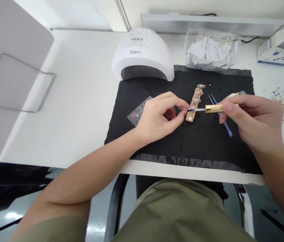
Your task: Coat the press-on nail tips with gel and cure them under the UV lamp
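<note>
My right hand grips a gold-handled tool with a thin metal shaft, pointing left over the mat. My left hand pinches that shaft near its tip between thumb and fingers. Whatever sits at the tip is too small to tell. Just beyond the fingertips lies a tan strip carrying several small false nails. Blue-handled tweezers lie partly under my right hand, and a cream-coloured object is mostly hidden behind it.
A black mat covers the white table's front edge. Behind it stand a white SUNone nail lamp and a clear box of paper scraps. A sticker sheet, an alcohol pad box and scattered coloured gems lie around it.
</note>
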Demonstrator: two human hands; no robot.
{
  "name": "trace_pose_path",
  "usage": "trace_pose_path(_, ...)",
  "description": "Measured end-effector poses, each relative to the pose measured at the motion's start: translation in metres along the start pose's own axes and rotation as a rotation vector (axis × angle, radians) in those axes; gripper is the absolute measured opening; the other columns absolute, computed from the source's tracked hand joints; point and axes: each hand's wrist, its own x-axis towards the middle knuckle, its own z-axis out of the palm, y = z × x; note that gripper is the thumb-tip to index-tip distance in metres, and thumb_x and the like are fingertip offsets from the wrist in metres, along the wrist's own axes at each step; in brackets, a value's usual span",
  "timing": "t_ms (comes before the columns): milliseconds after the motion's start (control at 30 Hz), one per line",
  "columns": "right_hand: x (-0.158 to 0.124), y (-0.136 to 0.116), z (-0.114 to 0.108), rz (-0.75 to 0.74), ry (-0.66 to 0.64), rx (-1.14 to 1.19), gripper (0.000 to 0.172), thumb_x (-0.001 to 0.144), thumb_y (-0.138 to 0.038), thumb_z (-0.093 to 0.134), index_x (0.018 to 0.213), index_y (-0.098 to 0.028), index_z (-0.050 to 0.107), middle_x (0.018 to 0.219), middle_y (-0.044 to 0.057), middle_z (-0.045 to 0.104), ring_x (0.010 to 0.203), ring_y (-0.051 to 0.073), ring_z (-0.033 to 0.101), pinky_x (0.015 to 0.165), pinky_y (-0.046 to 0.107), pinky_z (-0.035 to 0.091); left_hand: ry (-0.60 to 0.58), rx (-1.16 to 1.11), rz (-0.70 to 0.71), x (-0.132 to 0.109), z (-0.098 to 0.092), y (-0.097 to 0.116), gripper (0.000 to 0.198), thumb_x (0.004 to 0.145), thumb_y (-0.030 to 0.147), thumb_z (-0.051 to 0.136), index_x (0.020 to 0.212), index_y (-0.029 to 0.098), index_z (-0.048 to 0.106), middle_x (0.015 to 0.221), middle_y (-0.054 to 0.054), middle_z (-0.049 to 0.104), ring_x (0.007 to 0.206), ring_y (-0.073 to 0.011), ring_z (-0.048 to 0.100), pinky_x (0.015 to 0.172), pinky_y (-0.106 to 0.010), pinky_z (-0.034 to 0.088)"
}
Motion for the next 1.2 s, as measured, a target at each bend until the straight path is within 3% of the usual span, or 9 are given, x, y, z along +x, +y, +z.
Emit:
trace_pose_path(233,0.0002,-0.0026,-0.0007,0.006,0.008,-0.033,0.017,0.093,-0.046,0.086,0.088,-0.031,0.089,0.065,-0.002,0.072,0.059,0.012,0.063,0.043,0.027,0.039,0.008,-0.014,-0.002,-0.0003,0.0,-0.0003,0.006,0.095,0.018,0.079,0.097,0.022,0.083,0.087,0.001,0.08,0.058,-0.0067,0.06,0.06,-0.024,0.051)
trace_pose_path(1200,0.0023,-0.0045,-0.0003,0.039,0.07,-0.073,0.019,0.092,-0.049,0.087,0.083,-0.031,0.088,0.064,-0.005,0.071,0.06,0.011,0.061,0.052,0.03,0.044,0.03,0.011,0.007,-0.0001,0.0,0.0005,0.002,0.097,0.02,0.081,0.097,0.021,0.083,0.086,0.001,0.079,0.058,-0.0061,0.061,0.06,-0.023,0.053)
